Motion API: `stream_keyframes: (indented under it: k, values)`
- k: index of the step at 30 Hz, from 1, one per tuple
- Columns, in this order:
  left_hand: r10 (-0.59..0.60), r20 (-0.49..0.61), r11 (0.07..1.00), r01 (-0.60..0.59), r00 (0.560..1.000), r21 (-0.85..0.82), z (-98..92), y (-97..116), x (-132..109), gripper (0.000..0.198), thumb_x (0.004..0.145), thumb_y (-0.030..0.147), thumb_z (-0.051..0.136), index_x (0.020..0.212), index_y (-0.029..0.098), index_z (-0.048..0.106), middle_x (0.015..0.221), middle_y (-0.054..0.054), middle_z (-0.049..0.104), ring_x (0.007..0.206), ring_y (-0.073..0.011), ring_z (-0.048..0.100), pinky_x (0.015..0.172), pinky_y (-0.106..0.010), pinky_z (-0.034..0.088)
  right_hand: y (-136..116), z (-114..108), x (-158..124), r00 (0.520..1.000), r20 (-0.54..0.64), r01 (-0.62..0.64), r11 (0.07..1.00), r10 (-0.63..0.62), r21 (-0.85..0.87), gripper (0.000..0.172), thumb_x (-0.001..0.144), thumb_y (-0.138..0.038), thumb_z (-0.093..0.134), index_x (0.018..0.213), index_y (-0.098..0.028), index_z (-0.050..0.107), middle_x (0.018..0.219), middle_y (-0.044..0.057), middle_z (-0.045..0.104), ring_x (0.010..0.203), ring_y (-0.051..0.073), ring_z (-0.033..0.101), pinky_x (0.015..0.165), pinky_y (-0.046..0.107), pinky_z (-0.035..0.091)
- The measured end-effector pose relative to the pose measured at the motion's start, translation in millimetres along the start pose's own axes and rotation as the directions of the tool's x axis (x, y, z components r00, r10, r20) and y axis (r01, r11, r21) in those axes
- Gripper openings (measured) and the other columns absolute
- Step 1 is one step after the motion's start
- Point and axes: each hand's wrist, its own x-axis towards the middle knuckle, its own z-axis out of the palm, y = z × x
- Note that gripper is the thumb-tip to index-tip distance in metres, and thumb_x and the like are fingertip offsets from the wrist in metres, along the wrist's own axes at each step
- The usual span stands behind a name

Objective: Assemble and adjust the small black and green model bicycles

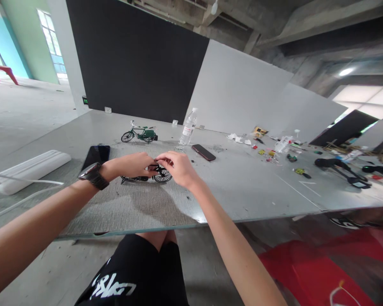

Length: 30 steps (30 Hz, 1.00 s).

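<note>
A black model bicycle [162, 175] stands upright on the grey table in front of me, partly covered by my hands. My left hand [137, 165], with a dark watch on its wrist, is closed around the bicycle's frame from the left. From the right, my right hand [175, 165] pinches at the top of the bicycle near its front end, thumb and fingertips together. Exactly which part it grips is too small to make out. Behind my hands a green model bicycle [140, 134] with a green box at its rear stands on the table.
A dark phone [97, 154] and a white power strip [32, 170] with cables lie at left. A water bottle [188, 128] stands behind my right hand, beside another phone [204, 152]. Small coloured parts [268, 154] and a black headset-like device [341, 169] lie farther right.
</note>
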Motion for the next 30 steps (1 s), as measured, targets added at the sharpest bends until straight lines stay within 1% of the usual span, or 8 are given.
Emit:
stream_keyframes:
  k: [4, 6, 11, 15, 18, 20, 24, 30]
  values:
    - [0.013, -0.012, 0.999, -0.014, 1.000, -0.031, 0.7, -2, 0, 0.026, 0.094, 0.036, 0.057, 0.091, 0.017, 0.074, 0.071, -0.005, 0.070, 0.057, -0.0162, 0.056, 0.059, -0.031, 0.034, 3, 3, -3, 0.996, 0.017, -0.092, 0.994, 0.091, 0.055, 0.017, 0.097, -0.029, 0.060, 0.102, -0.022, 0.075, 0.101, 0.004, 0.076, 0.086, 0.018, 0.067, 0.075, 0.034, 0.052]
    - [0.011, -0.014, 0.999, -0.011, 1.000, -0.030, 1.2, -3, 0, 0.025, 0.094, 0.037, 0.058, 0.090, 0.018, 0.074, 0.071, -0.005, 0.070, 0.058, -0.0161, 0.056, 0.060, -0.030, 0.035, 6, 5, -5, 0.993, 0.019, -0.116, 0.990, 0.115, 0.077, 0.017, 0.097, -0.031, 0.061, 0.102, -0.022, 0.074, 0.100, 0.005, 0.075, 0.086, 0.018, 0.067, 0.074, 0.033, 0.052]
    - [0.006, -0.027, 1.000, -0.007, 1.000, -0.009, 3.6, -3, -1, 0.024, 0.094, 0.036, 0.058, 0.088, 0.018, 0.074, 0.072, -0.005, 0.070, 0.059, -0.0163, 0.057, 0.060, -0.030, 0.034, 12, 8, -10, 0.995, -0.014, -0.095, 0.993, 0.097, 0.076, 0.015, 0.096, -0.033, 0.064, 0.104, -0.023, 0.073, 0.104, 0.005, 0.073, 0.091, 0.018, 0.066, 0.079, 0.033, 0.051]
    - [0.009, -0.036, 1.000, -0.009, 0.999, 0.001, 5.3, -4, -2, 0.027, 0.094, 0.039, 0.057, 0.089, 0.018, 0.074, 0.073, -0.006, 0.070, 0.060, -0.0167, 0.058, 0.060, -0.030, 0.035, 12, 7, -15, 0.993, -0.025, -0.110, 0.985, 0.114, 0.134, 0.024, 0.101, -0.039, 0.055, 0.114, -0.025, 0.069, 0.109, 0.004, 0.074, 0.097, 0.018, 0.067, 0.081, 0.033, 0.050]
    - [0.001, -0.034, 1.000, -0.001, 0.999, 0.006, 4.7, -3, -2, 0.026, 0.094, 0.038, 0.058, 0.088, 0.018, 0.073, 0.074, -0.006, 0.070, 0.061, -0.0169, 0.058, 0.059, -0.030, 0.034, 11, 6, -16, 0.993, -0.050, -0.097, 0.986, 0.104, 0.132, 0.023, 0.100, -0.042, 0.056, 0.108, -0.024, 0.068, 0.102, 0.004, 0.074, 0.093, 0.018, 0.067, 0.079, 0.032, 0.050]
    - [0.006, -0.027, 1.000, -0.006, 1.000, 0.015, 3.5, -1, -2, 0.024, 0.094, 0.036, 0.057, 0.088, 0.018, 0.073, 0.074, -0.006, 0.070, 0.061, -0.0166, 0.058, 0.059, -0.029, 0.033, 10, 7, -16, 0.995, -0.053, -0.078, 0.990, 0.085, 0.120, 0.018, 0.099, -0.039, 0.059, 0.103, -0.024, 0.068, 0.098, 0.003, 0.073, 0.090, 0.018, 0.067, 0.079, 0.032, 0.050]
    - [0.001, -0.013, 0.999, 0.000, 1.000, 0.051, 1.0, 2, -2, 0.025, 0.094, 0.035, 0.057, 0.083, 0.017, 0.071, 0.072, -0.006, 0.069, 0.059, -0.0163, 0.056, 0.057, -0.030, 0.031, 10, 11, -14, 0.996, -0.068, -0.053, 0.995, 0.059, 0.083, 0.012, 0.099, -0.033, 0.060, 0.099, -0.023, 0.067, 0.097, 0.003, 0.072, 0.090, 0.018, 0.066, 0.082, 0.033, 0.050]
    - [0.027, -0.021, 0.999, -0.026, 0.999, 0.030, 0.0, 3, -4, 0.026, 0.096, 0.034, 0.056, 0.082, 0.018, 0.069, 0.070, -0.004, 0.068, 0.057, -0.0155, 0.055, 0.056, -0.030, 0.030, 9, 13, -16, 0.996, -0.071, -0.047, 0.998, 0.050, 0.042, 0.016, 0.100, -0.036, 0.058, 0.099, -0.022, 0.066, 0.098, 0.004, 0.071, 0.091, 0.019, 0.066, 0.082, 0.033, 0.050]
